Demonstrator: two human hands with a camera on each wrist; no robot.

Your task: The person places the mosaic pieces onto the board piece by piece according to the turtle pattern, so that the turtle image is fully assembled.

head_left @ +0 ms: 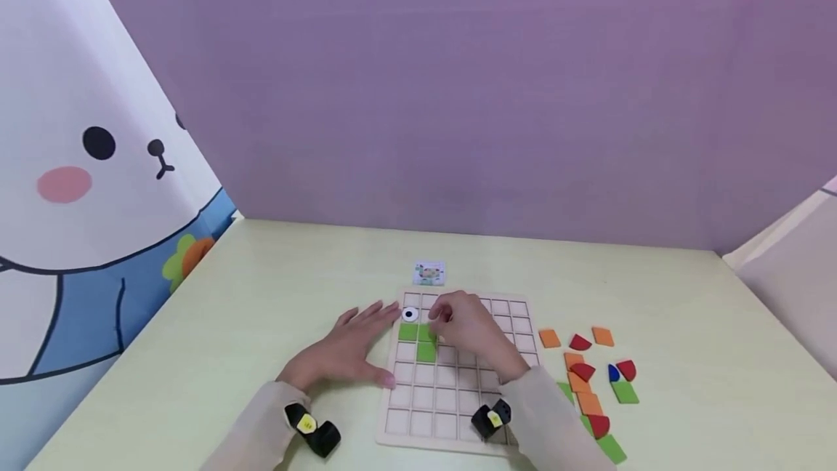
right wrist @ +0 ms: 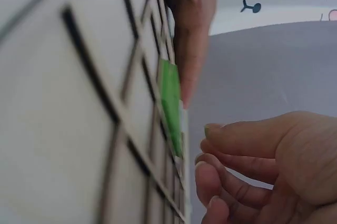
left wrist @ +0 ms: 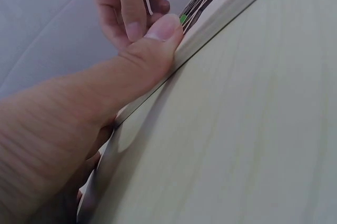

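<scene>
A pale gridded board (head_left: 421,440) lies on the table. Two green square tiles (head_left: 408,332) sit side by side near its upper left, with another green tile (head_left: 426,352) just below. A white disc with a black dot (head_left: 410,315) sits above them. My left hand (head_left: 349,347) lies along the board's left side, fingers spread, thumb at the edge. Over the upper part of the board is my right hand (head_left: 467,324), its fingers loosely bent. In the right wrist view, thumb and index finger are close together above the surface, with no tile showing between them.
Right of the board are scattered orange tiles (head_left: 590,404), red quarter-round pieces (head_left: 626,369), green tiles (head_left: 624,392) and a blue rounded piece (head_left: 613,373). A small printed card (head_left: 429,273) lies behind the board. A purple partition (head_left: 458,107) stands at the back.
</scene>
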